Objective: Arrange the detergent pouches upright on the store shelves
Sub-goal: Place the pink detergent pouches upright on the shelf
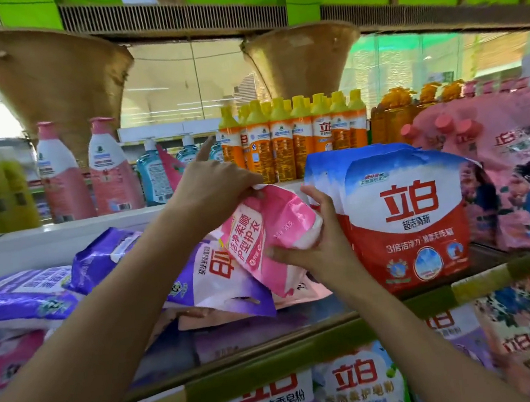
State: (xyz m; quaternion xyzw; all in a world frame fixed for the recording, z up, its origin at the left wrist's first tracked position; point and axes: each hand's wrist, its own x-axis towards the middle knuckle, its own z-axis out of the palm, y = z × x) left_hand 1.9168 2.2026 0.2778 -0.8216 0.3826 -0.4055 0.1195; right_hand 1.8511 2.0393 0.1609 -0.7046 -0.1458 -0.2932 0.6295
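Nearest, bottom of view: lower shelf w/ more pouches standing behind its green-yellow front strip, tops only; rest cut off by frame edge.

Mid shelf, both forearms reach in. Pink pouch is held off the pile, tilted, top corner up-left, base down-right, so not upright yet. Left hand pinches the top seam w/ thumb and curled fingers; index finger sticks out straight, pointing up, off the pouch. Right hand cups the base end, fingers curled round it, thumb on the near face. Judgement: top-and-bottom grip is there to swing the pouch vertical and set it down beside the red pouches, which already stand upright in a row touching the right hand's back.

Under and left of the pink one: purple pouches lying flat or slumped, overlapping; another pink pouch partly buried beneath. These prob. need standing too. How many are in the pile: can't tell, they hide each other. Standing spot for the pink pouch is hidden behind hands and pouch.

Far right: pink floral bags upright, edge cut off. Far shelf: orange bottles, blue pump bottles, pink bottles; left side blurred yellow-green, labels unreadable.
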